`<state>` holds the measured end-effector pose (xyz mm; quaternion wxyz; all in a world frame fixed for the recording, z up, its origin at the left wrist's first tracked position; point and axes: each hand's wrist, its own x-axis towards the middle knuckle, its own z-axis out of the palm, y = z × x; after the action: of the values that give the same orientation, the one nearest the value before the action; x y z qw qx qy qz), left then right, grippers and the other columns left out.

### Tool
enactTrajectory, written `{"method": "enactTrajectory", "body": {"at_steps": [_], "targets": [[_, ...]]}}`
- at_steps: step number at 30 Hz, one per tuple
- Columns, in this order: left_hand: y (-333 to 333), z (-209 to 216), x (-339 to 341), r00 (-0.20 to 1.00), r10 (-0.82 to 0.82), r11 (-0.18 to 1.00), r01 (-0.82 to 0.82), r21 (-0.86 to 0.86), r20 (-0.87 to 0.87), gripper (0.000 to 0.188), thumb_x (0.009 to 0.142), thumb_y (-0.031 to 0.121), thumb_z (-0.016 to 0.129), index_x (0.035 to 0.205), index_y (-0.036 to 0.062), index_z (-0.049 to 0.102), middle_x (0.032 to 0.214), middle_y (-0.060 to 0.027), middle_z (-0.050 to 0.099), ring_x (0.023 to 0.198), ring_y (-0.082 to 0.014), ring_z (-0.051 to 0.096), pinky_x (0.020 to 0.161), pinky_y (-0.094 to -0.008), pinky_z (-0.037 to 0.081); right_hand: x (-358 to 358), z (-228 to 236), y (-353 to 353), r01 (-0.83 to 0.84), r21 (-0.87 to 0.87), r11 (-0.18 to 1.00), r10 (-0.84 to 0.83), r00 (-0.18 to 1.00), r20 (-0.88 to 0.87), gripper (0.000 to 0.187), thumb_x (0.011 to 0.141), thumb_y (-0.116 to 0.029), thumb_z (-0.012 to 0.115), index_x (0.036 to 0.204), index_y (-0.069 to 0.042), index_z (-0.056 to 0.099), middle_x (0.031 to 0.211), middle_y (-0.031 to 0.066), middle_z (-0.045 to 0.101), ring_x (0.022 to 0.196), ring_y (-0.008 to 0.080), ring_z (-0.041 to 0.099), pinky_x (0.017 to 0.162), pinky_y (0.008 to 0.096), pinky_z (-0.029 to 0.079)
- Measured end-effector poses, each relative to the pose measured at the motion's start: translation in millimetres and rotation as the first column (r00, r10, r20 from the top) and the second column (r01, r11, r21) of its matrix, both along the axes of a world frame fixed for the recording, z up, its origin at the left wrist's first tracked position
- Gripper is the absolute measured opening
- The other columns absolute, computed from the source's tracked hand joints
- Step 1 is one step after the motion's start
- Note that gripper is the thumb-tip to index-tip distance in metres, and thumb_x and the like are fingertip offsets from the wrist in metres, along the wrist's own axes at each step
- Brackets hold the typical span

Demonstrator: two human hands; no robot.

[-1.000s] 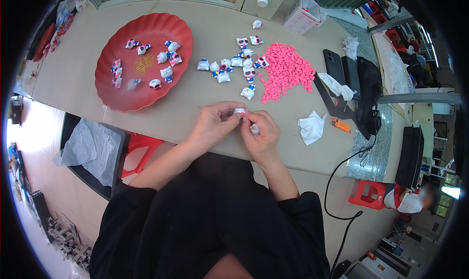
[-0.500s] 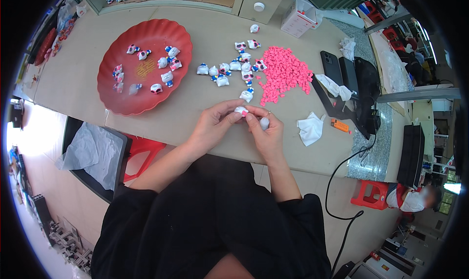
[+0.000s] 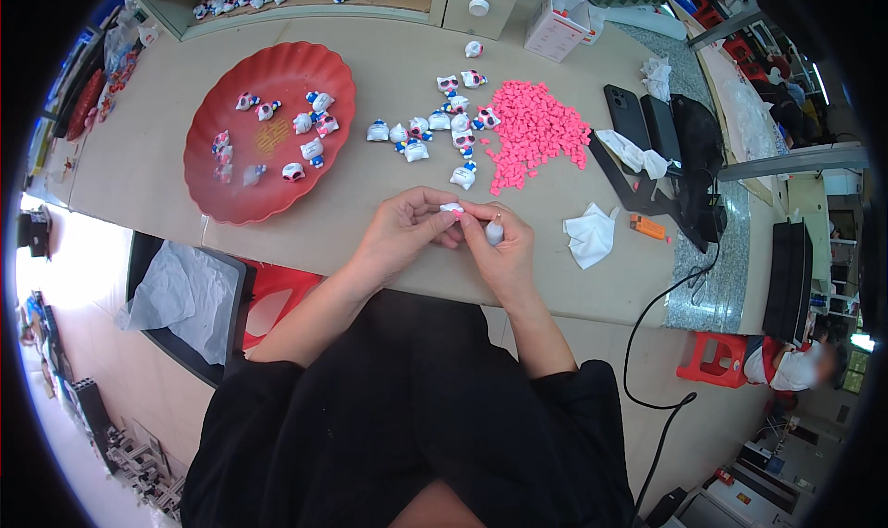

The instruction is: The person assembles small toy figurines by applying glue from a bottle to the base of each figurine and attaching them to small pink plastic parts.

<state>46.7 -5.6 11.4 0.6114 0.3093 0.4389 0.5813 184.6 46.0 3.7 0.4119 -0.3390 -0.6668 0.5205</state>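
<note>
— What's she got there, between the hands?

— A small white figure (image 3: 452, 210) with a bit of pink on it, right at the near edge of the table (image 3: 388, 190), in front of the body. The left hand (image 3: 404, 229) has its fingertips closed on it from the left; the right hand (image 3: 499, 246) pinches it from the right, fingers curled in tight. Both hands meet on the piece, touching each other.

— Anything else in the right hand?

— Something small and white shows by its fingers, but I cannot tell what it is.

— And just beyond?

— A loose bunch of little white figures (image 3: 435, 130) with blue and pink spots, lying farther out on the table. Touching that bunch on the right is a heap of pink bits (image 3: 536, 135).

— The red thing?

— A big red dish (image 3: 231, 190) with a wavy rim, off to the far left, with several more of the same figures in it.

— On the right?

— A crumpled white tissue (image 3: 592, 237) near the right hand, a small orange lighter (image 3: 649, 227) just beyond it, and two dark phones (image 3: 629, 116) farther back.
</note>
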Motion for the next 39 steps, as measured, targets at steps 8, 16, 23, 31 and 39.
{"method": "enactTrajectory", "body": {"at_steps": [8, 16, 23, 31, 39], "targets": [[2, 1, 1, 1.000, 0.012, 0.998, -0.012, -0.069, 0.010, 0.018, 0.083, 0.004, 0.052, 0.097, -0.0058, 0.052, 0.087, -0.0107, 0.059, 0.073, -0.0129, 0.058, 0.064, -0.0225, 0.048, -1, 2, -2, 0.006, 0.054, 0.999, -0.007, 1.000, 0.024, 0.014, 0.073, 0.006, 0.057, 0.086, 0.002, 0.062, 0.073, 0.0051, 0.056, 0.064, 0.0065, 0.050, 0.056, 0.0187, 0.038], [2, 3, -1, 0.999, -0.042, 0.996, 0.043, -0.074, 0.002, 0.020, 0.083, 0.007, 0.053, 0.101, -0.0035, 0.052, 0.084, -0.0064, 0.058, 0.068, -0.0090, 0.055, 0.058, -0.0202, 0.046, 0, 0, 2, 0.029, -0.044, 0.999, -0.028, 0.999, 0.028, 0.009, 0.075, 0.001, 0.058, 0.084, 0.002, 0.061, 0.071, 0.0045, 0.058, 0.061, 0.0066, 0.052, 0.053, 0.0189, 0.040], [1, 2, 5, 0.957, -0.027, 0.999, 0.031, 0.009, -0.290, 0.022, 0.086, 0.009, 0.050, 0.106, 0.0002, 0.048, 0.082, -0.0037, 0.055, 0.066, -0.0066, 0.049, 0.052, -0.0182, 0.041, 5, 6, 8, -0.066, -0.429, 0.901, -0.001, 0.988, -0.154, 0.010, 0.078, -0.004, 0.058, 0.085, 0.002, 0.060, 0.070, 0.0037, 0.058, 0.057, 0.0046, 0.051, 0.050, 0.0169, 0.041], [1, 3, 11, 0.966, -0.086, 0.996, 0.080, -0.033, -0.244, 0.022, 0.091, 0.010, 0.037, 0.111, 0.0026, 0.041, 0.079, -0.0032, 0.047, 0.066, -0.0068, 0.043, 0.057, -0.0198, 0.038, 0, 9, 2, -0.013, -0.392, 0.920, -0.032, 0.994, -0.108, 0.010, 0.078, -0.005, 0.059, 0.086, 0.001, 0.060, 0.070, 0.0035, 0.058, 0.056, 0.0059, 0.051, 0.050, 0.0188, 0.041], [2, -5, 20, 0.892, 0.021, 0.999, 0.002, 0.049, -0.452, 0.021, 0.090, 0.008, 0.035, 0.109, 0.0045, 0.043, 0.074, -0.0013, 0.044, 0.064, -0.0060, 0.039, 0.056, -0.0202, 0.036, 0, 2, -2, 0.051, -0.280, 0.959, -0.068, 0.996, -0.052, 0.007, 0.077, -0.002, 0.060, 0.083, 0.001, 0.060, 0.069, 0.0020, 0.057, 0.057, 0.0043, 0.049, 0.050, 0.0175, 0.039]]}}
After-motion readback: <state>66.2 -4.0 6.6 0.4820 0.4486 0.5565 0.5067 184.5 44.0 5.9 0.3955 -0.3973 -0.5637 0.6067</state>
